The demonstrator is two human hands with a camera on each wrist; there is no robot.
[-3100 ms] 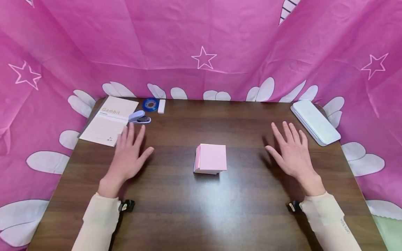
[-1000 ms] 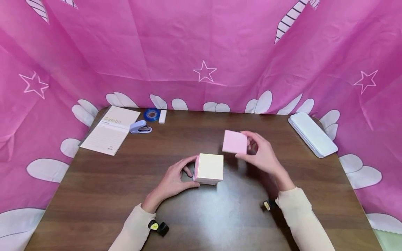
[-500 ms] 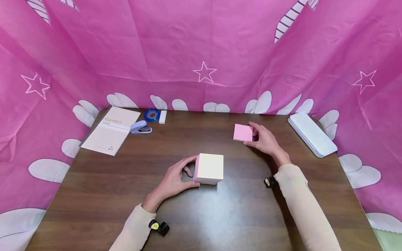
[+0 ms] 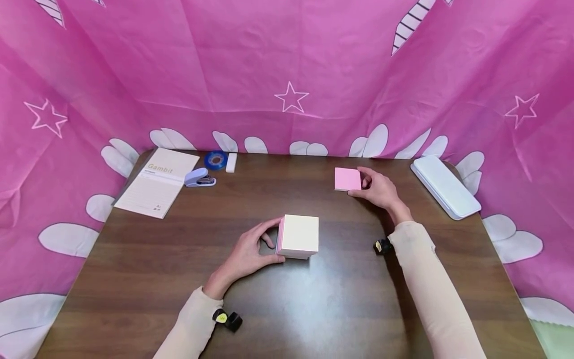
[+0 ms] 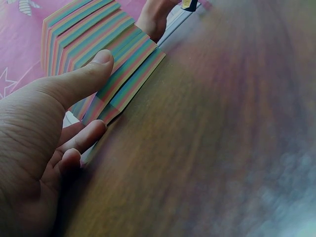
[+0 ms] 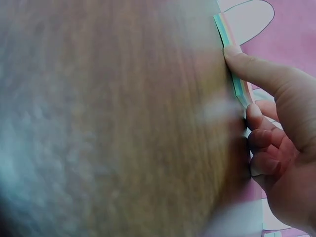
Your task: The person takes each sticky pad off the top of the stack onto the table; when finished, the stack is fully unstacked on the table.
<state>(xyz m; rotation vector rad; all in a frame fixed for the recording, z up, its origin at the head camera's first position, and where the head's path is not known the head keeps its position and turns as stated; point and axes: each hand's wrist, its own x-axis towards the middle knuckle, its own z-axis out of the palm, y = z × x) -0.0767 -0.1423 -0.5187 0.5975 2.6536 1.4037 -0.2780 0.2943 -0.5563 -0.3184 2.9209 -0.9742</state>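
In the head view a stack of sticky note pads (image 4: 300,233) stands mid-table with a pale yellow sheet on top. My left hand (image 4: 248,253) grips its left side, thumb at the near face and fingers toward the far face. The left wrist view shows the layered, multicoloured edges of the stacked pads (image 5: 116,37) under the thumb. Farther back and to the right, a pink sticky note pad (image 4: 347,179) lies flat on the table. My right hand (image 4: 380,189) pinches its right end between thumb and fingers; its thin striped edge (image 6: 228,37) shows in the right wrist view.
A notebook (image 4: 157,182), a lilac stapler (image 4: 199,178), a blue tape roll (image 4: 215,160) and a white eraser (image 4: 231,162) lie at the back left of the wooden table (image 4: 148,279). A white case (image 4: 445,187) lies at the back right. A pink curtain (image 4: 242,60) surrounds the table.
The right hand has lifted the pink pad off the stack, carried it right and back, and set it on the table. The left hand came to the stack and stays there.
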